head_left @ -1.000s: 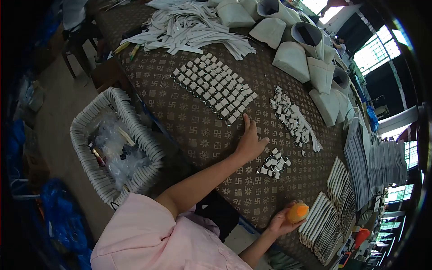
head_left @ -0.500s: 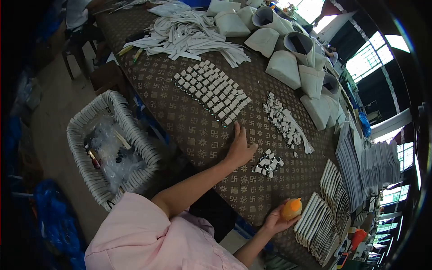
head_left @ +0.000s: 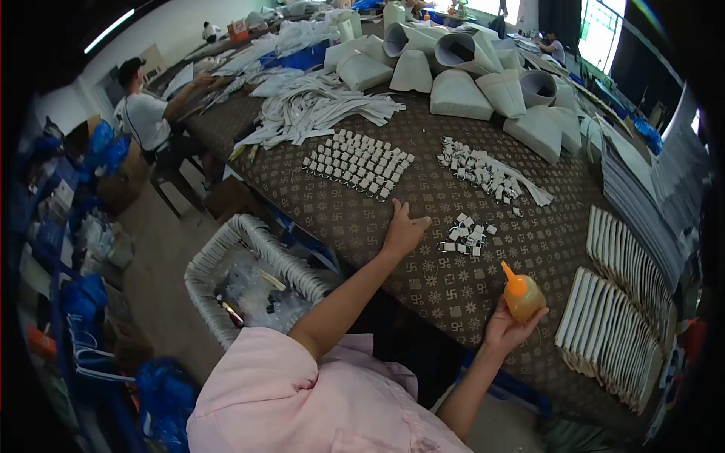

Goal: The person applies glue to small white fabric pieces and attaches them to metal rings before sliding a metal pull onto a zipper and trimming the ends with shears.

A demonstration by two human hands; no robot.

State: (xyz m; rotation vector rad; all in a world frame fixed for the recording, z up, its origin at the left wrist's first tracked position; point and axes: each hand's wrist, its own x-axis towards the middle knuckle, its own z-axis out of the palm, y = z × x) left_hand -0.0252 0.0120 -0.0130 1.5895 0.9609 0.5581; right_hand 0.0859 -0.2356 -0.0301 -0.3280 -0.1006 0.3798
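My left hand (head_left: 405, 229) rests on the patterned brown table cover, index finger and thumb stretched out. Its index fingertip lies just below the near corner of neat rows of small white tabs with metal rings (head_left: 361, 162). I cannot make out anything in it. To its right is a small loose heap of the same ringed tabs (head_left: 467, 234). My right hand (head_left: 507, 332) is wrapped round a squeeze bottle (head_left: 526, 300) with an orange nozzle and yellowish contents, held above the table's near side with the nozzle pointing up.
A longer pile of ringed tabs (head_left: 483, 170) lies farther back. White strips (head_left: 310, 113) and pale moulded shapes (head_left: 461, 94) cover the far side. Stacked folded pieces (head_left: 604, 332) stand at right. A woven basket (head_left: 204, 275) with plastic is at left; a seated person (head_left: 147, 113) works beyond.
My view has swung up and left, bringing the seated person into sight. My right hand has tilted the bottle so its nozzle shows. The left hand stays near the rows' corner.
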